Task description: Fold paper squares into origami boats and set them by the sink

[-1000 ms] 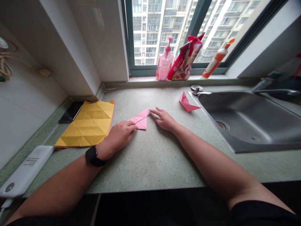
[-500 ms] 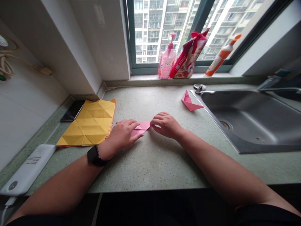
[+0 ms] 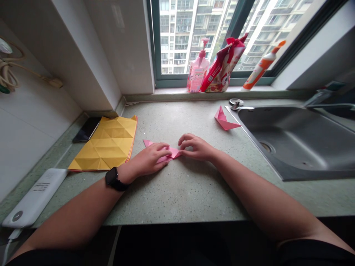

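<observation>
Two hands meet over one small pink folded paper in the head view. A second ago that paper lay spread as a wider triangle with the right hand flat at its tip. Half a second ago it showed as a low strip between the hands. Now it is narrower, one corner pokes out beyond the left fingers, and the hands sit closer together.

The left hand, with a black smartwatch on its wrist, lies palm down. Its fingers are nearly straight and close together, pressing on the middle of the paper and covering most of it. The right hand is half curled and arched, its fingertips touching the paper's right tip. Whether the thumb pinches under that tip cannot be told.

The paper lies flat on the green speckled stone counter, between the hands and partly under the left one. A creased yellow paper sheet lies near it to the left. A second pink folded piece stands well apart beside the steel sink. A white power bank rests at the counter's near left edge.
</observation>
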A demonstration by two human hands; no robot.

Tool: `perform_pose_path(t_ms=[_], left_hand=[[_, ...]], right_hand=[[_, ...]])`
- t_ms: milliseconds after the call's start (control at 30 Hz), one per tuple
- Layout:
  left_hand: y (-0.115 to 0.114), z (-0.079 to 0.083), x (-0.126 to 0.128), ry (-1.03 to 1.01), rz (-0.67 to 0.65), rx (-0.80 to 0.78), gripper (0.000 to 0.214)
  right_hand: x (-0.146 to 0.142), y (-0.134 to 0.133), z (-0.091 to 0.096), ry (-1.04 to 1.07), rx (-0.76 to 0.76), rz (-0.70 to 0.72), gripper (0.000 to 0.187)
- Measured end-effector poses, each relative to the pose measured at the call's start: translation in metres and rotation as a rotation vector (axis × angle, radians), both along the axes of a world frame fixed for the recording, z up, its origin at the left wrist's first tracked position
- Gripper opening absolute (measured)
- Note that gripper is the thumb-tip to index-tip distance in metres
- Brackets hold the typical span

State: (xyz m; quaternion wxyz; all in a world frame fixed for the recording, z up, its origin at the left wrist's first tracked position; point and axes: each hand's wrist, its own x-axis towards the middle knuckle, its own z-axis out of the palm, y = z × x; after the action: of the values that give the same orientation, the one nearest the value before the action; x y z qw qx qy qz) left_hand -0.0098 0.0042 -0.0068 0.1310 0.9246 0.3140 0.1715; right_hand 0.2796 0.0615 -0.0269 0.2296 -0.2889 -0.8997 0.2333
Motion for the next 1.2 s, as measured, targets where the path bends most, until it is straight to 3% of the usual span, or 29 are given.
perform_pose_path(t_ms=[200, 600, 800, 1200], left_hand=[[-0.001, 0.0, 0.003, -0.044, -0.108, -0.023, 0.029], [-0.005, -0.006, 0.005, 0.001, -0.124, -0.019, 0.036], [-0.005, -0.004, 0.005, -0.039, -0.109, -0.046, 0.029], [-0.004, 0.001, 0.006, -0.065, -0.094, -0.099, 0.024]], right_hand=[[-0.002, -0.002, -0.003, -0.029, -0.003, -0.025, 0.005], [-0.009, -0.004, -0.003, -0.076, -0.033, -0.068, 0.008], [-0.006, -0.001, -0.007, -0.074, 0.002, -0.083, 0.029], [-0.019, -0.009, -0.018, -0.158, 0.062, -0.173, 0.052]])
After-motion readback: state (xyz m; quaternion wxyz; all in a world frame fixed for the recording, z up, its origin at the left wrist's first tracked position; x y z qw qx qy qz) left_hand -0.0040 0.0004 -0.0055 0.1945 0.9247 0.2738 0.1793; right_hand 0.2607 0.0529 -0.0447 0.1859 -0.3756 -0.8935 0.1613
